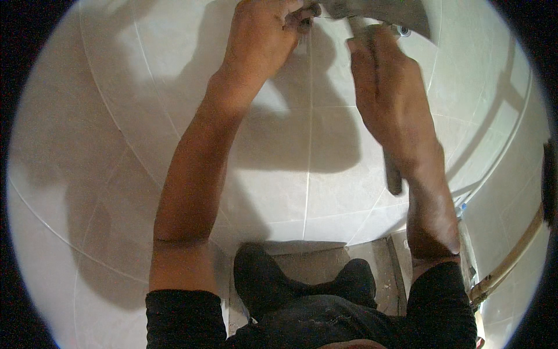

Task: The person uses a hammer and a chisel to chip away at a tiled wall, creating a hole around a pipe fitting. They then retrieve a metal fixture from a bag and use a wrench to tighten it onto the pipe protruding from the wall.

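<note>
At the top of the view, my left hand [261, 38] is closed, its fingertips gathered by a small dark metal piece [305, 20] against the tiled wall. Partly cut off by the picture's edge, that piece does not show its kind. My right hand [392, 96] grips the handle [394, 177] of a hatchet. Its broad grey head [383, 9] runs past the upper edge. The blunt end of the hatchet head lies close to my left fingers, while the wide blade side points right. Slight blur covers the right hand and the tool.
Pale tiles with light joints [308, 198] cover the wall ahead, crossed by shadows of my arms. A small round metal fitting [404, 30] sits behind the hatchet. Worn boards [317, 264] lie below, around my knees. At the right stands a wooden pole [508, 262].
</note>
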Demonstrator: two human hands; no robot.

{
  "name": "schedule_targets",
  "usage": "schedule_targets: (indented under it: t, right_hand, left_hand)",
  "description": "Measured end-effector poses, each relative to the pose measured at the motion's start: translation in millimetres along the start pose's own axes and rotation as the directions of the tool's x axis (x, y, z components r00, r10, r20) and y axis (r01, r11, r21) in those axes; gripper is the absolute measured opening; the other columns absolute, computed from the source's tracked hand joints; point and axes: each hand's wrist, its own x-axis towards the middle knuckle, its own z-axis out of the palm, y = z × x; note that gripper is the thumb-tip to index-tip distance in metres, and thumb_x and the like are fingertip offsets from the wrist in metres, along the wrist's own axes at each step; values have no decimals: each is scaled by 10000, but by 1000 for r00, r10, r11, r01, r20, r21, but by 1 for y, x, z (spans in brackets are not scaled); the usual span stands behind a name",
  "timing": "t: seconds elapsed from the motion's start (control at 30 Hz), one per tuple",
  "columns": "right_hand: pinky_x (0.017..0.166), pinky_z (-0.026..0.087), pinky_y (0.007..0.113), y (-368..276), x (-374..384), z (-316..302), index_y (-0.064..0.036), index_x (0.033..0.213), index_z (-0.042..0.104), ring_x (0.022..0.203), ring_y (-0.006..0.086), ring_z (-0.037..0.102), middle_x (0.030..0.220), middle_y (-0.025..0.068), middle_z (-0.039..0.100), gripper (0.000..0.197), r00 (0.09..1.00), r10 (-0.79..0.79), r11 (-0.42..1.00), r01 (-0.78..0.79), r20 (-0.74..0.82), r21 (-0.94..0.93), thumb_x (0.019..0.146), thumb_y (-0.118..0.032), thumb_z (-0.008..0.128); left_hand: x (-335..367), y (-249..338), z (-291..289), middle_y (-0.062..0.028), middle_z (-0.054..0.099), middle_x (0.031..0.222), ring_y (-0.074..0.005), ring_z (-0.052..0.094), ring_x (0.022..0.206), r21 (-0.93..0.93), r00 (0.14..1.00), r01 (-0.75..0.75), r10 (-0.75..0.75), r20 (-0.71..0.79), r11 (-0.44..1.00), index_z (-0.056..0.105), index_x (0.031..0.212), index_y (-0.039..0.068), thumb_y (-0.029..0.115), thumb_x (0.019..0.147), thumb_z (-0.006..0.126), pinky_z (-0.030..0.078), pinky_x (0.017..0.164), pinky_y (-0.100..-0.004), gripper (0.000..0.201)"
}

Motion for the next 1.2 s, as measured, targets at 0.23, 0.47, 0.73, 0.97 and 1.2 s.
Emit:
schedule_targets:
  t: [0.23,0.47,0.73,0.97,1.2]
  right_hand:
    - [467,436,312,-5,26,-9,-9,1008,522,548,124,539,634,92,545,215,992,126,983,-127,11,133,1084,-210,517]
    - [530,468,510,8,-2,-3,26,1039,480,648,518,629,687,285,606,192,953,295,917,-261,-72,300,1010,-129,590]
    - [430,385,330,28,3,-2,-13,1004,468,501,192,491,617,75,508,214,945,322,867,-317,52,386,1083,-211,483]
    - [399,371,287,8,22,-11,-16,995,518,444,83,456,566,10,490,275,943,316,843,-328,102,426,1098,-267,473]
    - [622,465,430,-8,44,-41,41,961,488,679,258,578,742,197,570,282,941,245,855,-323,234,406,1089,-207,447]
  left_hand:
    - [29,1,-5,-138,674,899,-220,658,752,-49,994,-106,104,-37,993,686,898,-86,-90,841,686,548,685,-320,57]
    - [22,-26,1,-115,659,932,-194,671,781,-80,995,-64,70,77,995,682,925,-56,-21,962,606,555,729,-279,92]
    - [54,-16,-2,-135,674,874,-202,682,815,49,978,165,-170,122,985,686,937,-77,-76,918,590,564,749,-305,98]
    - [52,-2,-14,-102,686,861,-158,670,790,-27,912,370,-358,199,928,682,902,-61,-49,934,611,558,711,-296,78]
    - [45,15,-19,-76,696,835,-156,674,758,-168,871,461,-408,275,871,687,888,-54,-89,936,578,568,703,-299,124]
